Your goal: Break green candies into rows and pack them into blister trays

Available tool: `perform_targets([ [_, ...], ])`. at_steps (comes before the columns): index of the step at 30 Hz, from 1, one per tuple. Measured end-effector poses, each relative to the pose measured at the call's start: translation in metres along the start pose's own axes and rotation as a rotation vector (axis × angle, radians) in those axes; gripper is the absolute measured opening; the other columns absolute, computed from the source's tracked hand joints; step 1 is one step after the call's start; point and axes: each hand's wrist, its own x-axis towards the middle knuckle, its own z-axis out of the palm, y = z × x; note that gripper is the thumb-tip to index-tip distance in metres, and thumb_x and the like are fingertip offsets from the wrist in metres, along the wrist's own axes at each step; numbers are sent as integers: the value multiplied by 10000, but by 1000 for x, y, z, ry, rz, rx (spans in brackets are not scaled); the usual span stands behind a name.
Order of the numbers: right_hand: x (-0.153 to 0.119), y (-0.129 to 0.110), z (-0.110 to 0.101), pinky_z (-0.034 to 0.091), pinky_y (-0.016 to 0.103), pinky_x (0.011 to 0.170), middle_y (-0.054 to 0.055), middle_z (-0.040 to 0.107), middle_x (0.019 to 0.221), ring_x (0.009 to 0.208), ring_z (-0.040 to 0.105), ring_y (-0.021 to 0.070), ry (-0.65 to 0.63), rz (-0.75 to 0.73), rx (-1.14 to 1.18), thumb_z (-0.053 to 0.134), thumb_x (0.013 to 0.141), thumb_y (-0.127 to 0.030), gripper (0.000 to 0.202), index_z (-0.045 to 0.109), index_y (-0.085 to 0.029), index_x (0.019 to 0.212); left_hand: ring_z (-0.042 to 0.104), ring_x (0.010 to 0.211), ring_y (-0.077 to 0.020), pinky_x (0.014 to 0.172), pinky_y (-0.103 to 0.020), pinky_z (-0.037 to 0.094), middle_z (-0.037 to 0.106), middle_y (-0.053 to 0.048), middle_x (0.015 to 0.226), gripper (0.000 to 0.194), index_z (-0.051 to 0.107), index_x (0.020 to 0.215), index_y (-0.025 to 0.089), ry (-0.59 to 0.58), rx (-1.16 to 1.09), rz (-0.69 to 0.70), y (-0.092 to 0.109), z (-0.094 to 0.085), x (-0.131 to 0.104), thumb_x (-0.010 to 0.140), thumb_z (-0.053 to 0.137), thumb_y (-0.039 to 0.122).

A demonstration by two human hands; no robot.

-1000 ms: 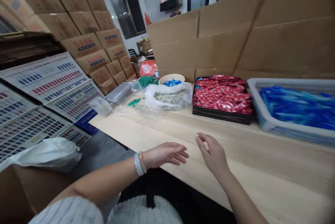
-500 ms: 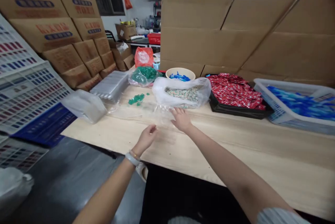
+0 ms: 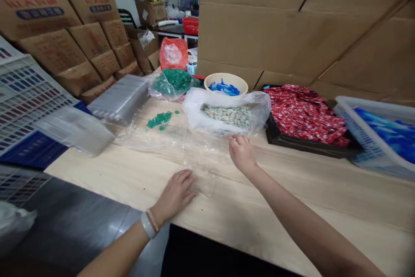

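Observation:
My left hand lies on the table near its front edge, fingers spread, at the edge of a clear plastic bag. Farther right, my right hand has its fingers curled together just in front of a white plastic bag of small wrapped pieces; what they hold, if anything, is too small to tell. Loose green pieces are scattered on clear film left of that bag. Behind them sits a clear bag full of green pieces.
A cream bowl of blue pieces stands behind the white bag. Right are a black tray of red packets and a white basket with blue packets. Stacked clear bags lie left; cardboard rises behind.
The view has tilted down. My left hand has come down flat on the table beside the clear bag. My right hand has moved right and its fingers have curled.

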Motion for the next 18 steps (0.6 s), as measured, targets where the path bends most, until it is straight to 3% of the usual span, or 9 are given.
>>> perform_targets([
  [4,23,4,7,334,391,839,119,516,1158,1021,445,277,-210,-147,96,527,769,-306,389,537,-181,1137,531,957,-182,859,-352,450,584,-87,972,216,591,953,182,156,-51,-116,-9,-33,33,825,445,278],
  [7,36,12,13,321,414,907,110,451,1253,1105,406,293,-324,-317,237,640,672,-404,559,505,-224,1183,521,985,-193,883,-366,438,564,-93,993,229,582,977,181,210,-8,-242,-17,-51,59,811,463,283],
  [9,40,18,13,300,437,943,110,413,1294,1146,378,305,-349,-379,312,678,624,-429,646,481,-239,1209,482,1068,-215,931,-388,407,512,-107,1119,303,553,1066,190,192,-4,-321,-13,-51,64,787,491,291],
  [12,38,33,3,308,455,952,129,402,1303,1165,372,301,-349,-348,377,646,671,-395,611,466,-209,1224,468,1101,-234,930,-402,406,464,-105,1203,340,540,1103,214,190,-89,-492,9,-42,49,778,489,301],
  [15,27,59,-9,375,434,911,138,457,1251,1120,433,269,-351,-294,435,551,759,-329,474,483,-175,1202,562,927,-228,767,-355,488,560,-91,1057,285,591,1003,230,215,-279,-719,36,-35,29,764,492,349],
  [18,13,88,-8,422,434,865,140,528,1163,1052,495,259,-298,-242,477,486,794,-316,383,527,-162,1142,590,727,-221,622,-326,488,626,-73,798,245,628,833,209,339,-455,-931,40,-32,28,696,550,396],
])
